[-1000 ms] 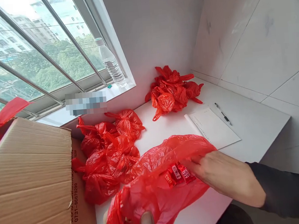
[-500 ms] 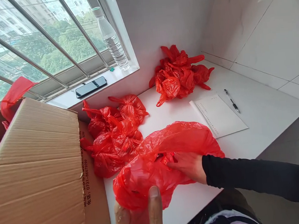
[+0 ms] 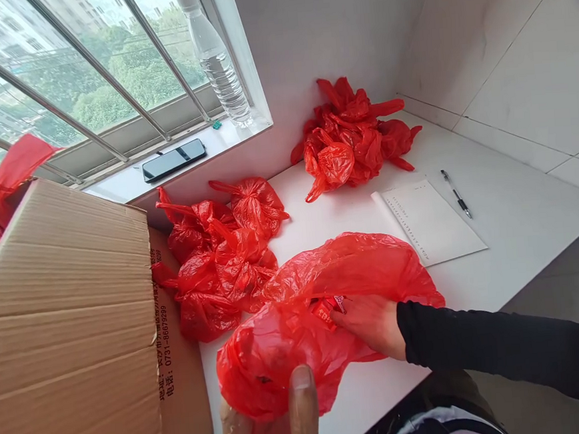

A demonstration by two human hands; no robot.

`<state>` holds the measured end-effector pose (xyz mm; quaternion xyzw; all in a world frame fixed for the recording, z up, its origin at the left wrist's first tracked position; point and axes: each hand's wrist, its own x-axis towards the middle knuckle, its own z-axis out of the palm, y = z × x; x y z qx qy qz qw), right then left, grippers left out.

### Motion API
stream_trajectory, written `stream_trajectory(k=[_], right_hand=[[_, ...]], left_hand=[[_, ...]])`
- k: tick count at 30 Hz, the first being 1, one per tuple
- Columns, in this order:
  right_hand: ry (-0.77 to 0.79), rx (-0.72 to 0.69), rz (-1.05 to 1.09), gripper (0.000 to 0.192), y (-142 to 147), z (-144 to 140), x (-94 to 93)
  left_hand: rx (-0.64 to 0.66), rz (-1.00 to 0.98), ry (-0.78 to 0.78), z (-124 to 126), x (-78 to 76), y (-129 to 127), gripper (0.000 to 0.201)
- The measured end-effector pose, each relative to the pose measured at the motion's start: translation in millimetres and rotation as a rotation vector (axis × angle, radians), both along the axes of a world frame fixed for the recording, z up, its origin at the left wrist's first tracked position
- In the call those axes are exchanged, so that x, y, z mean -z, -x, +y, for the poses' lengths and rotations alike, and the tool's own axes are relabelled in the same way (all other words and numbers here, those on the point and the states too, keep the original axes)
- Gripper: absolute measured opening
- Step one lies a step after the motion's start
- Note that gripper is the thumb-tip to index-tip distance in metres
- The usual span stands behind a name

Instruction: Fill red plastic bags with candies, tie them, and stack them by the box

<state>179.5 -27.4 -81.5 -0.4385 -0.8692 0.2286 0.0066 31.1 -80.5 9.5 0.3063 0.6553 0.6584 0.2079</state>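
Note:
A large open red plastic bag (image 3: 325,288) lies on the white table (image 3: 510,219) in front of me. My left hand (image 3: 280,425) grips its near edge at the bottom, thumb on top. My right hand (image 3: 370,321), in a black sleeve, reaches into the bag's mouth and holds small red packets (image 3: 330,305) with white print. Most of what the bag contains is hidden by the plastic.
A pile of tied red bags (image 3: 222,256) lies beside a cardboard box (image 3: 68,328) on the left. Another pile (image 3: 356,138) sits at the back. A paper sheet (image 3: 427,219) and pen (image 3: 457,194) lie right. A phone (image 3: 173,160) and water bottle (image 3: 214,59) rest on the sill.
My right hand has pushed deeper into the bag with the red packets. My left hand has come further into view on the bag's edge. The view tilted down.

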Motion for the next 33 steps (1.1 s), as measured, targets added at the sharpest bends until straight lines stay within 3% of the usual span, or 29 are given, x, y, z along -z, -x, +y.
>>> stream_trajectory(k=[4,8,10,14,17,19,21,26,33], right_hand=[[0.039,-0.028,0.010,0.051,2,5,-1.5],[0.133,0.032,0.154,0.076,2,17,-8.6],[0.189,0.071,0.213,0.070,4,21,-12.6],[0.208,0.125,0.304,0.036,12,25,-23.2],[0.226,0.186,0.362,0.047,12,27,-30.3],[0.226,0.203,0.342,0.043,10,26,-30.6],[0.206,0.161,0.269,0.037,8,22,-26.7],[0.071,-0.101,-0.131,0.028,11,13,-14.7],[0.003,0.020,-0.247,0.026,-1,3,-22.0]], left_hand=[[-0.004,0.011,0.023,1,0.3,1,0.066],[0.001,0.017,0.024,2,-2.6,-1,0.069],[0.010,0.012,0.019,3,-5.0,-3,0.067],[0.048,-0.014,-0.007,5,-9.1,-3,0.057],[0.070,-0.026,-0.040,5,-9.5,-4,0.053],[0.058,-0.032,-0.028,6,-9.1,-5,0.054],[0.050,-0.029,-0.018,7,-9.3,-6,0.059],[0.059,0.050,-0.024,7,-11.1,-8,0.061],[0.070,-0.012,-0.073,5,-8.2,-8,0.062]])
